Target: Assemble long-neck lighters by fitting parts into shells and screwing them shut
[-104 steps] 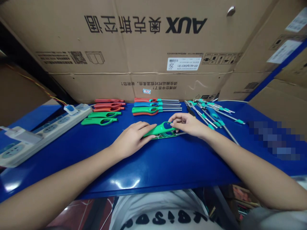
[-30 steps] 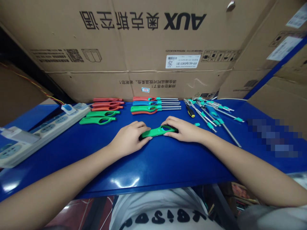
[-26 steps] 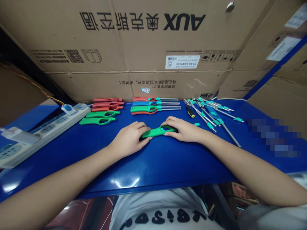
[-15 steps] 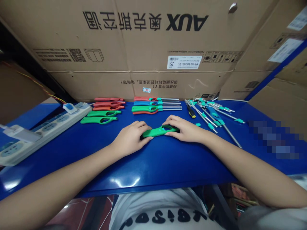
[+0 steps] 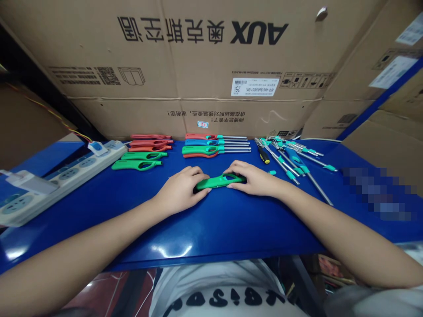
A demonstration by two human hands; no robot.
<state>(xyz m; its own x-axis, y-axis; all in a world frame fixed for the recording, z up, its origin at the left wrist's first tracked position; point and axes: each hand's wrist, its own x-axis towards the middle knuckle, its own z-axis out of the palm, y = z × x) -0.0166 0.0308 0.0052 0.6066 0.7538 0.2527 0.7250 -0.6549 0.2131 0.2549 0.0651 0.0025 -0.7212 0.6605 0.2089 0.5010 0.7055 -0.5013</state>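
Between my two hands lies a green lighter handle (image 5: pixel 216 182) with an oval finger loop. My left hand (image 5: pixel 184 190) is closed round its left end, thumb along the near side. On the loop end, my right hand (image 5: pixel 251 177) grips with thumb and fingers and hides the tip. Beyond my left hand are green lighter handles (image 5: pixel 132 164) and red lighter handles (image 5: pixel 150 143) in a column. Lighters with metal tubes (image 5: pixel 201 150) are lined up farther back. Right of my right hand lie loose metal lighter tubes (image 5: pixel 287 165) with teal parts and a black-and-yellow screwdriver (image 5: pixel 264 155).
A white power strip (image 5: pixel 71 178) with plugs runs along the left of the blue table (image 5: pixel 198 233). A large cardboard box (image 5: pixel 198 79) walls off the back. A small teal piece (image 5: pixel 272 172) sits near my right hand. A blurred patch (image 5: pixel 380 193) covers the far right.
Both hands keep their grip on the green lighter handle in nearly the same place. The teal seen inside its loop before no longer shows. The view has shifted very slightly.
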